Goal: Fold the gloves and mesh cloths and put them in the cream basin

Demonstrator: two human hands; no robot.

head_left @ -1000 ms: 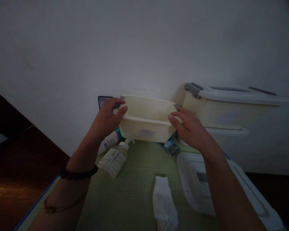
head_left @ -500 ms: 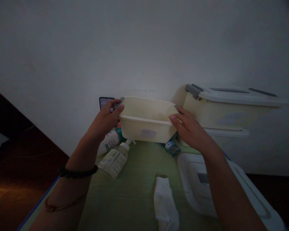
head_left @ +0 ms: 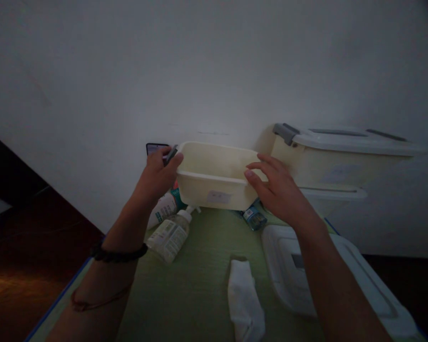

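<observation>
Head view: gray left latch (head_left: 170, 155) has been swung outward from the rim since the earlier frames, and the right fingers have been shifted and spread; the cream bin (head_left: 196, 190) has barely been moved.

Bin is set upright, open top up, between both hands, close to the wall (head_left: 199, 71); paper label (head_left: 219, 197) is shown on its front. Its left end is held in the left grip (head_left: 159, 171): thumb pressed at the rim corner, fingers curled by the latch, so the bin lies just right of that hand. Its right end is covered by the right grip (head_left: 277, 186), thumb at the front rim, fingers fanned over the end; whether it is firmly clasped cannot be told. Right latch is hidden.

Pump bottle (head_left: 168, 237) and white bottle (head_left: 164, 209) are laid below the left grip, phone (head_left: 157, 147) partly covered behind it. Blue pack (head_left: 254, 218) is seen by the bin's right base. White sock (head_left: 245, 299) and detached lid (head_left: 281, 285) are placed nearer on the green table (head_left: 185, 285). Lidded box (head_left: 306, 166) is stacked at right.
</observation>
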